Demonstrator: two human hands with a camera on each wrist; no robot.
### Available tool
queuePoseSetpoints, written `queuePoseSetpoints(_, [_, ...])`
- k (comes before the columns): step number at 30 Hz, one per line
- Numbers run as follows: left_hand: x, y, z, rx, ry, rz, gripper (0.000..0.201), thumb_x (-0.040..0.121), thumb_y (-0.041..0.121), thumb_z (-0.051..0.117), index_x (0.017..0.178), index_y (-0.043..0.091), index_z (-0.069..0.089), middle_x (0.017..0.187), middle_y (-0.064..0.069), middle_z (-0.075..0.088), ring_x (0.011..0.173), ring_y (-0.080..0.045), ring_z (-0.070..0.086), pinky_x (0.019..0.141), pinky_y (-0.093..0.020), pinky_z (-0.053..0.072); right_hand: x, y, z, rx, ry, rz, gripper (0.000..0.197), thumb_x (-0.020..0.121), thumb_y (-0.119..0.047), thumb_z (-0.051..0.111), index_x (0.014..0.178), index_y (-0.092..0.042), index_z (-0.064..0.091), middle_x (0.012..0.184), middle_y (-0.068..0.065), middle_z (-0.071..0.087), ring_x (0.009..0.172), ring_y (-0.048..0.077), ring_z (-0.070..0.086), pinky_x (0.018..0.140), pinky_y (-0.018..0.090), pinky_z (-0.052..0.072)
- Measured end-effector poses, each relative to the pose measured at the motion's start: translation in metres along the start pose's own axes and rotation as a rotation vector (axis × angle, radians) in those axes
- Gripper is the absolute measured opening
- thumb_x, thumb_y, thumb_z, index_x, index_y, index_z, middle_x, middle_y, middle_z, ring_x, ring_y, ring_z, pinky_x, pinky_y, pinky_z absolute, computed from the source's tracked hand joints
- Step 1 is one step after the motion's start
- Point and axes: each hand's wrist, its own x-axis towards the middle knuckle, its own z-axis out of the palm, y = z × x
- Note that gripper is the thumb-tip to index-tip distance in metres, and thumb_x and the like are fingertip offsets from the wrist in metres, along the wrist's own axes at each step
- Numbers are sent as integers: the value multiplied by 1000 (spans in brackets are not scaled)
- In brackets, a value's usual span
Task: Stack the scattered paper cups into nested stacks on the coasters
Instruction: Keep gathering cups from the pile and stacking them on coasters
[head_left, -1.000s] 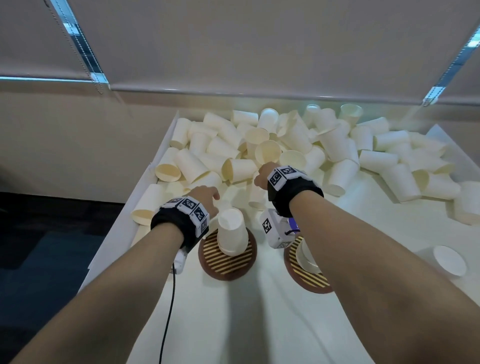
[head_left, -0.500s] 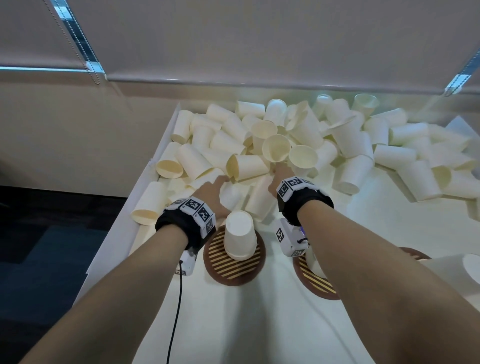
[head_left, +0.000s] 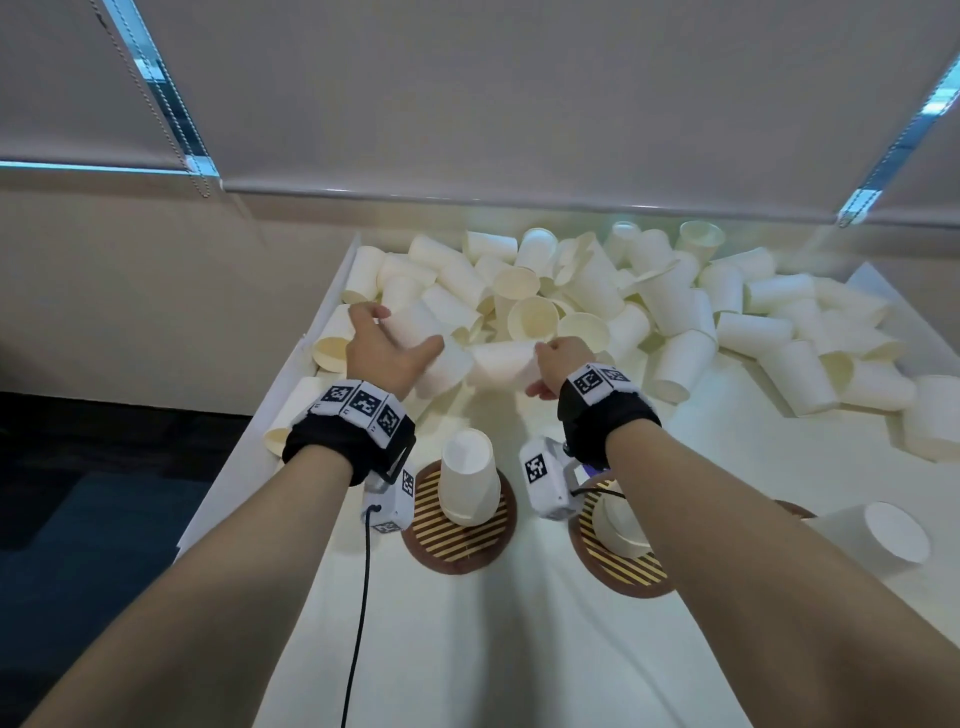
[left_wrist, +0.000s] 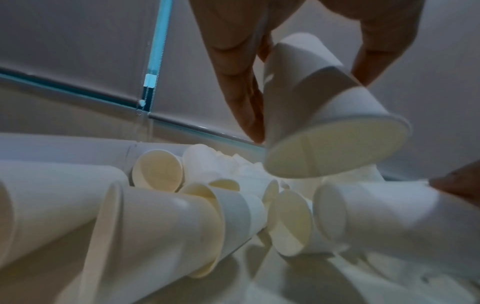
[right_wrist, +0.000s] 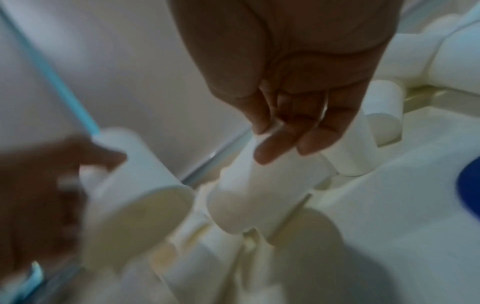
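A heap of white paper cups (head_left: 597, 296) covers the far half of the table. My left hand (head_left: 384, 345) grips one cup (head_left: 415, 327) lifted above the heap; the left wrist view shows fingers (left_wrist: 241, 86) and thumb round this cup (left_wrist: 324, 115), mouth down. My right hand (head_left: 558, 364) pinches the rim of another cup (head_left: 501, 364), seen blurred as the cup (right_wrist: 262, 185) in the right wrist view. Two striped round coasters lie near me: the left coaster (head_left: 467, 543) bears an upturned cup stack (head_left: 467, 480), the right coaster (head_left: 623, 571) a cup (head_left: 615, 527) partly hidden by my arm.
The table's raised left edge (head_left: 332, 317) runs beside my left hand, with dark floor beyond it. An upturned cup (head_left: 883, 535) stands at the right on a third coaster (head_left: 792, 510). A black cable (head_left: 363, 597) hangs from my left wrist. A wall and blinds close off the far side.
Both hands have risen out of the heap, each with a cup held. The left hand moved up and left; the right hand lifted its cup by the rim.
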Motion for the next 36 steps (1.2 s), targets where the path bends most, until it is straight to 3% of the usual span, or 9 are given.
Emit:
queuePoseSetpoints(2, [0,6,-3,-136,92,-53,56,72,32,74,108,17,34,104,-8,55,93,-32,61,80,-41,55,-1,-8,-8,93,53,32,39,99,-20,34,124,4,53,51,8,58,34,16,54,59,30,54])
queuePoseSetpoints(7, [-7,28,-7,-408,122,-129,47,79,25,69,106,14,32,107,-8,49,92,-28,59,73,-40,59,-20,-19,-20,201,24,-31,34,98,-16,38,118,5,57,62,4,50,23,0,47,33,11,42])
queuePoseSetpoints(12, [-20,35,-4,-476,36,-136,46,79,26,70,109,19,36,112,-10,51,101,-31,62,70,-38,59,-43,-32,-13,296,-11,-109,22,96,-15,39,86,-5,55,42,8,56,36,19,55,64,37,56])
queuePoseSetpoints(15, [-30,35,1,-431,-30,-115,50,79,28,71,114,21,36,111,-9,54,96,-30,64,70,-38,59,-58,-43,-6,344,-136,-174,25,98,-23,37,97,-5,55,67,10,58,24,12,47,51,29,49])
queuePoseSetpoints(19, [-37,29,-5,-449,8,-162,48,77,34,71,112,24,39,110,-6,56,90,-24,63,69,-37,59,-70,-45,-4,364,-329,-55,24,98,-24,40,96,-4,53,74,7,58,28,11,38,49,25,46])
queuePoseSetpoints(23, [-47,17,-11,-215,127,11,39,72,39,75,98,27,47,93,-1,58,80,-21,56,70,-32,51,-75,-28,3,-75,-435,14,20,94,-19,48,105,-6,58,89,3,62,63,13,56,61,26,47])
queuePoseSetpoints(27, [-63,0,2,-26,-5,227,45,69,40,77,103,31,48,107,0,56,89,-21,57,77,-33,52,-65,-12,15,-227,-371,48,31,90,-12,54,119,-1,57,113,8,61,89,20,63,69,31,50])
queuePoseSetpoints(33, [-83,-42,23,244,-377,516,42,62,52,62,83,17,52,97,7,44,90,-13,46,84,-33,44,-55,7,16,-241,-309,117,32,95,-13,46,123,0,54,109,10,62,86,19,61,59,28,45])
queuePoseSetpoints(36, [-79,-48,23,175,-306,515,38,69,56,60,73,19,51,92,4,48,86,-12,48,80,-18,41,-50,9,13,-223,-318,110,30,95,-13,47,121,0,55,100,5,59,84,19,60,61,28,45])
